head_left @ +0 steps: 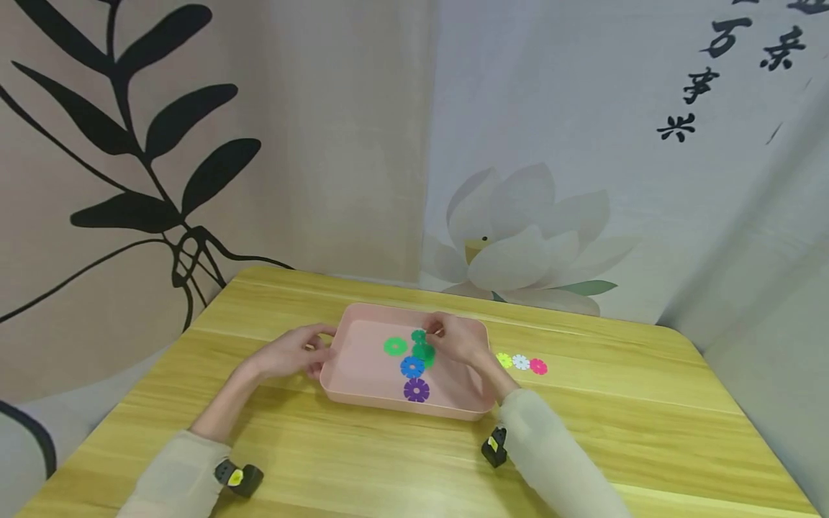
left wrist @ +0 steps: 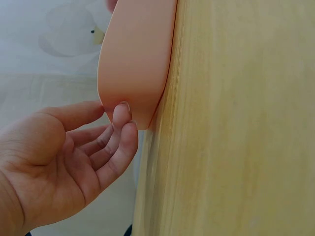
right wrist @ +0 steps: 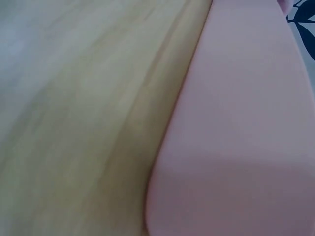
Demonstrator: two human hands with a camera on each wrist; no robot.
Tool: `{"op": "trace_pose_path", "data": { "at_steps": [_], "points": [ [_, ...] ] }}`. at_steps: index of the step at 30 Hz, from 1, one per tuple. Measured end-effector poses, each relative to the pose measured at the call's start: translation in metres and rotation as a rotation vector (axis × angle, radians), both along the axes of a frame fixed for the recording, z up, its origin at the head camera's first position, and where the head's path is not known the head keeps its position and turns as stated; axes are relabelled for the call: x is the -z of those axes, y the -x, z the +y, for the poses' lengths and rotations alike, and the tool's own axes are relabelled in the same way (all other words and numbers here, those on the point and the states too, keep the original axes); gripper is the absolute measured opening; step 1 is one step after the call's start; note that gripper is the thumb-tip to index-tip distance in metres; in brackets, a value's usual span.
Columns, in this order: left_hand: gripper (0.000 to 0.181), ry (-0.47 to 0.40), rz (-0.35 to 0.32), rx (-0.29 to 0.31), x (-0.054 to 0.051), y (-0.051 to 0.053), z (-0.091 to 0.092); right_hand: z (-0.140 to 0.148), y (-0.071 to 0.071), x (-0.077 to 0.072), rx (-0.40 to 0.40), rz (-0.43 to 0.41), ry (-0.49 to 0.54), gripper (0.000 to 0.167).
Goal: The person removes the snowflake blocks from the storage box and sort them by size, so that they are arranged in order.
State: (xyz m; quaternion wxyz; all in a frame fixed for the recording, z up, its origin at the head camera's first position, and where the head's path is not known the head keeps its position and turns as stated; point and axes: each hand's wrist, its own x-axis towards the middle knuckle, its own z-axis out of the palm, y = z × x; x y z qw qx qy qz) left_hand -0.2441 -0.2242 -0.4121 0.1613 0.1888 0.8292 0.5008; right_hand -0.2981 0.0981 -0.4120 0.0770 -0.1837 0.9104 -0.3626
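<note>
A shallow pink tray (head_left: 369,399) lies on the table. My left hand (head_left: 294,351) grips its left side; in the left wrist view the thumb is at the rim and the curled fingers (left wrist: 129,142) touch the outer wall. Over the tray, my right hand (head_left: 456,338) pinches a small dark green notched disc (head_left: 419,336) between thumb and fingertips. Just below it is a larger green disc (head_left: 424,352). A light green disc (head_left: 395,347), a blue disc (head_left: 412,367) and a purple disc (head_left: 417,390) are also in the tray. The right wrist view does not show the right fingers.
On the wooden table (head_left: 648,417), right of the tray, a yellow disc (head_left: 504,360), a white disc (head_left: 521,362) and a pink disc (head_left: 538,367) lie in a row. A printed curtain (head_left: 363,144) hangs behind the table's far edge.
</note>
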Motion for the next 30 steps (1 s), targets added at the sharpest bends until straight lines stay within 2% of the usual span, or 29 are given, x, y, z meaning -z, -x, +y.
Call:
{"op": "trace_pose_path", "data": {
  "at_steps": [8,16,24,30],
  "points": [
    [0.048,0.025,-0.005,-0.007,0.002,0.001,-0.001,-0.007,0.007,0.008,-0.018,0.025,-0.046,0.025],
    [0.049,-0.005,-0.001,-0.005,-0.002,-0.002,0.001,-0.013,0.009,0.012,0.024,0.038,-0.056,0.013],
    [0.050,0.002,-0.004,-0.003,-0.001,-0.001,0.000,-0.013,0.003,0.011,0.064,0.002,-0.007,0.016],
    [0.050,0.007,-0.006,-0.003,0.000,0.001,-0.001,-0.009,0.002,0.010,0.052,-0.049,0.100,0.011]
  ]
}}
